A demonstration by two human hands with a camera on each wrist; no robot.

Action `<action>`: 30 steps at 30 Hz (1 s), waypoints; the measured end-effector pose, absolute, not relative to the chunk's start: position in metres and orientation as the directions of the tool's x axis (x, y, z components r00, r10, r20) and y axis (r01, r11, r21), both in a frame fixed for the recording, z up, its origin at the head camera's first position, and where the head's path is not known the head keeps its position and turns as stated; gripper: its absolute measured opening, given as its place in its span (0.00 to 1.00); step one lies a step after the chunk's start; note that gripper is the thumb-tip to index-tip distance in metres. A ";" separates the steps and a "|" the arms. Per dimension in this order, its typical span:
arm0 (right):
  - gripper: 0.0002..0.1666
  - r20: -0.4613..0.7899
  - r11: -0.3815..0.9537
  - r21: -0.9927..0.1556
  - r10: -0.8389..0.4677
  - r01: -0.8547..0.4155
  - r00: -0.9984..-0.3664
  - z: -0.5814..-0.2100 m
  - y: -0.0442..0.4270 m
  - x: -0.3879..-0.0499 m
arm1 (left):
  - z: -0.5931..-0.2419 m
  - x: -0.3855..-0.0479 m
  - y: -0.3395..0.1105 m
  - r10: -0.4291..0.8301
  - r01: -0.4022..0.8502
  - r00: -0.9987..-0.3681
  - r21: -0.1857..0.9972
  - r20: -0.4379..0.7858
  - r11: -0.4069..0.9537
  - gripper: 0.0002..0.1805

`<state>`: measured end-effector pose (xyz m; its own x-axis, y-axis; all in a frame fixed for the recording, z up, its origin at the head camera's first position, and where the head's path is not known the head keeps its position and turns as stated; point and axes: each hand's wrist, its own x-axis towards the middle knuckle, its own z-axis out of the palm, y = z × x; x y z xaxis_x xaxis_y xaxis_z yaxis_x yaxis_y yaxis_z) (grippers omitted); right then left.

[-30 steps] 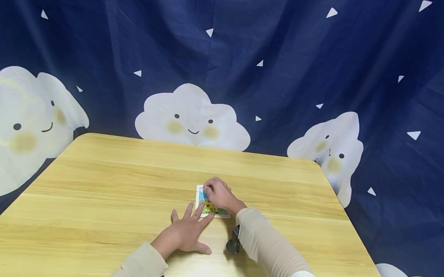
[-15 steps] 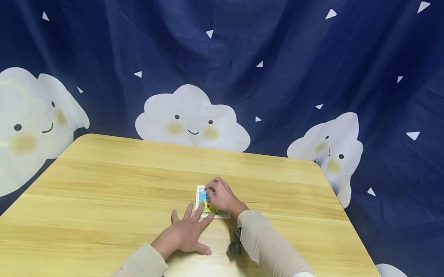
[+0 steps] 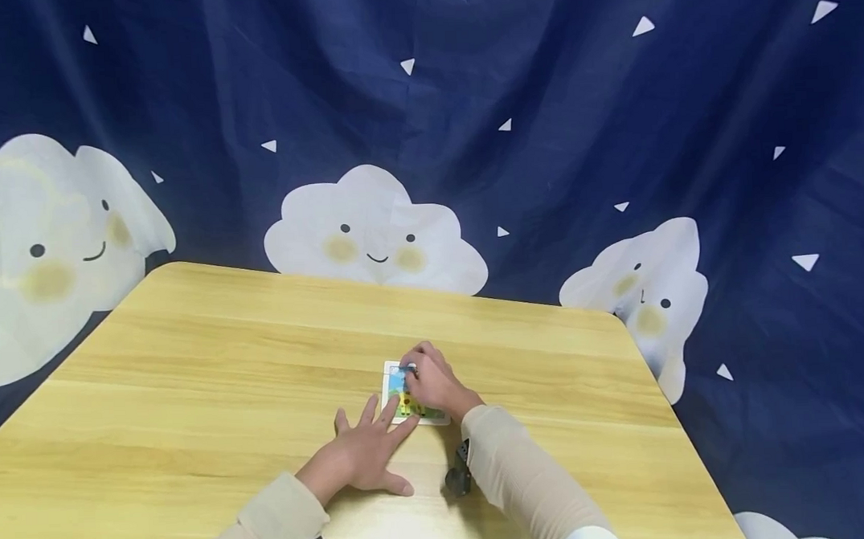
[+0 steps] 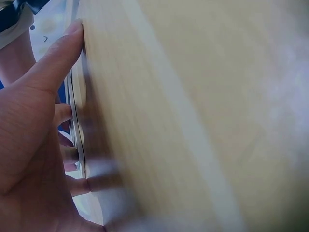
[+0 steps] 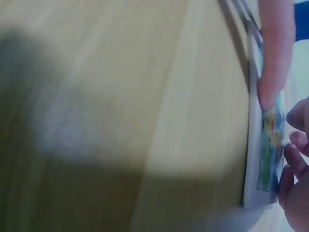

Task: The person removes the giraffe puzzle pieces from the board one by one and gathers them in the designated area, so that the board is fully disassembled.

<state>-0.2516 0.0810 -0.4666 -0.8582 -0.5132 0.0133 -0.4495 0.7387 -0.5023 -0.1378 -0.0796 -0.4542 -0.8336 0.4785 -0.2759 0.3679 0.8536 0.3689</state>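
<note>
A small white-bordered picture board (image 3: pixel 393 384) lies flat on the table, showing a yellow spotted giraffe on blue and green. My left hand (image 3: pixel 371 453) rests with spread fingers at its near left side, two fingertips on the picture. In the left wrist view, that hand's thumb (image 4: pixel 58 60) stretches along the tabletop. My right hand (image 3: pixel 434 379) bends its fingers over the board's upper right part and covers much of it. From the right wrist, its fingers (image 5: pixel 295 159) appear close against the picture; whether they pinch a piece is hidden. A straight finger (image 5: pixel 276 58) presses the board there.
The wooden table (image 3: pixel 190 376) extends widely around the board, with rounded far corners. A dark blue curtain (image 3: pixel 525 72) with white clouds hangs behind it. A black wrist camera (image 3: pixel 458 473) hangs under the right sleeve, just above the tabletop.
My right hand has shifted slightly to the right over the board, uncovering a little more of the blue picture. The left hand and board have stayed in place.
</note>
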 end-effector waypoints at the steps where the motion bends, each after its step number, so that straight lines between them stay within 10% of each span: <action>1: 0.13 -0.005 0.739 -0.524 -0.500 -0.424 -0.866 -0.466 0.081 -0.251 | -0.454 -0.137 -0.079 0.480 0.368 -0.833 0.371 -0.277 0.853 0.56; 30: 0.11 -0.019 0.693 -0.645 -0.436 -0.322 -0.900 -0.470 0.079 -0.253 | -0.453 -0.137 -0.079 0.460 0.356 -0.839 0.347 -0.290 0.868 0.55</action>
<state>-0.2531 0.0786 -0.4703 -0.8996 -0.4363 -0.0194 -0.3222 0.6930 -0.6449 -0.1369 -0.0785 -0.4534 -0.8391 0.4600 -0.2903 0.3556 0.8677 0.3473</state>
